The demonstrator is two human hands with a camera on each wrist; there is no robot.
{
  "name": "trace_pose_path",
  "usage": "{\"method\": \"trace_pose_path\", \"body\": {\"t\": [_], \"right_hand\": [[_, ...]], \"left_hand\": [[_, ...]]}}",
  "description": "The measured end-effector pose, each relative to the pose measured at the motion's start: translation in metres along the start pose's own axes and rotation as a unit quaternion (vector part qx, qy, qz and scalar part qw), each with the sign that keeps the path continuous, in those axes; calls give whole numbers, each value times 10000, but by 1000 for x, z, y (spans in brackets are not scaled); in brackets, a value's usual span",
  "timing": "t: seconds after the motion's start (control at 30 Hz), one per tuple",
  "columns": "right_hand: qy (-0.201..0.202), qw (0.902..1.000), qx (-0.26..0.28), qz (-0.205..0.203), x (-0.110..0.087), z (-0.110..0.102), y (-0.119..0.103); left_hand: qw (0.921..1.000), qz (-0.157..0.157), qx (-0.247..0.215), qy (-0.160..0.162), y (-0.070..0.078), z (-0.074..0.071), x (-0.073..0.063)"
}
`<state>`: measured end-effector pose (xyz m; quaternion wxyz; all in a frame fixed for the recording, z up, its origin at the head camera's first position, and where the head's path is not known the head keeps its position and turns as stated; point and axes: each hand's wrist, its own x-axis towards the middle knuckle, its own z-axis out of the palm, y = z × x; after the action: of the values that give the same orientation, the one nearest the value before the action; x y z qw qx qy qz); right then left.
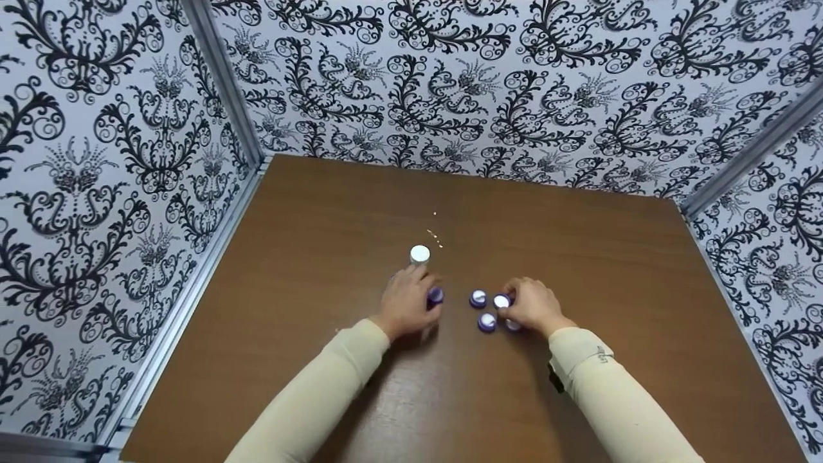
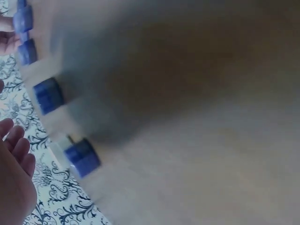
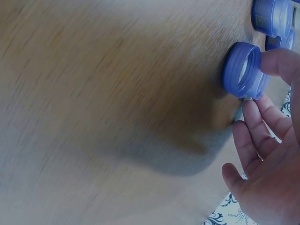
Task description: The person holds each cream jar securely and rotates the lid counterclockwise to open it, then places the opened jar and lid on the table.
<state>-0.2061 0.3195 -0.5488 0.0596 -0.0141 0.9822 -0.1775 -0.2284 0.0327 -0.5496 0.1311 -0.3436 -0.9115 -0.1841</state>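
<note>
In the head view a cluster of small round blue caps with white insides (image 1: 478, 298) sits on the brown table. My right hand (image 1: 532, 305) reaches over its right side and pinches a blue cap (image 3: 261, 85) between thumb and fingers, behind a wider blue ring-shaped cap (image 3: 241, 70). My left hand (image 1: 406, 301) is by a separate blue cap (image 1: 435, 295). The left wrist view shows that hand's fingers (image 2: 19, 145) loosely bent, apart from a blue cap (image 2: 48, 96). Just beyond the left fingertips stands a white-topped round piece (image 1: 420, 254).
Small pale bright specks (image 1: 435, 238) show on the table beyond the white-topped piece. Black-and-white patterned walls (image 1: 450, 83) with grey metal posts (image 1: 225, 83) enclose the table (image 1: 308, 218) at the back and sides.
</note>
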Motion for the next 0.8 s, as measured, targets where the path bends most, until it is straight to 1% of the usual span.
{"method": "trace_pose_path", "body": {"t": [0.1, 0.23, 0.37, 0.47, 0.57, 0.63, 0.8], "right_hand": [[-17, 10000, 29, 55, -1, -1, 2], [-43, 10000, 65, 61, -2, -2, 3], [-11, 10000, 54, 31, -2, -1, 3], [51, 10000, -10, 15, -3, -1, 2], [85, 9999, -77, -45, -3, -2, 0], [76, 9999, -94, -60, -3, -2, -1], [38, 9999, -84, -42, -2, -3, -3]], "left_hand": [[9998, -32, 178, -53, 0, 5, -8], [9993, -305, 229, -46, 8, 16, -14], [9967, -777, 170, -144, 17, 24, -14], [9919, -1253, -5, -192, 22, 28, -14], [9864, -1620, -215, -182, 24, 31, -13], [9845, -1726, -243, -196, 24, 32, -12], [9826, -1849, -40, -163, 22, 35, -9]]}}
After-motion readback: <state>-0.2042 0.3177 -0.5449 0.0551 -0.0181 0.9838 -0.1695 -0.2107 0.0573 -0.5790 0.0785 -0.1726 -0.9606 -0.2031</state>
